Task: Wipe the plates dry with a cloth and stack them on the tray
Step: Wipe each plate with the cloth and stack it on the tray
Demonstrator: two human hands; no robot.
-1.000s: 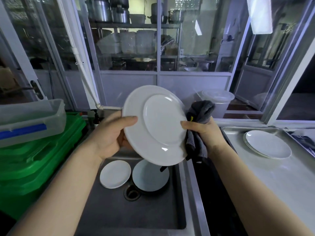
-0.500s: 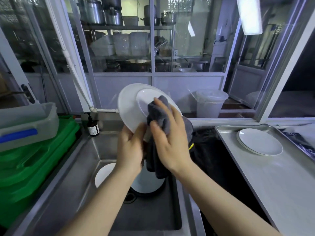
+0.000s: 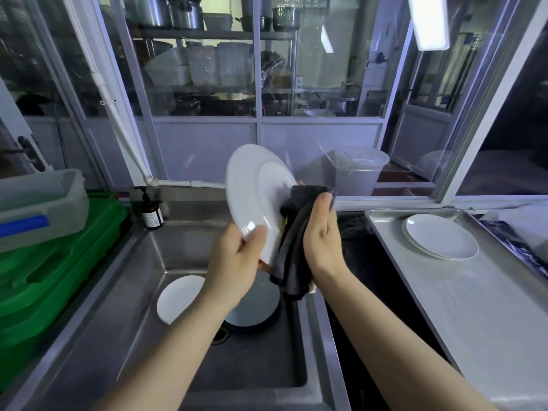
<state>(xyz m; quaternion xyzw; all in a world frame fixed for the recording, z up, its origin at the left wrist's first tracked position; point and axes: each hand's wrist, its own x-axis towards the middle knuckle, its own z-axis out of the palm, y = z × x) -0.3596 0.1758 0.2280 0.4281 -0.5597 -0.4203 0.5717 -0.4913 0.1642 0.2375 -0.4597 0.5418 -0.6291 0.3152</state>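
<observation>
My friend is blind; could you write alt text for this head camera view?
Over a steel sink, the left hand holds a white plate while the right hand rubs it with a dark cloth. Dried plates sit on a tray at right.

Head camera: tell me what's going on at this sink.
A person is drying dishes. The left hand grips a round white ceramic plate by its lower edge, tilted over the steel sink. The right hand presses a dark grey cloth against it. Two plates wait in the sink; a few are stacked on the metal tray.
</observation>
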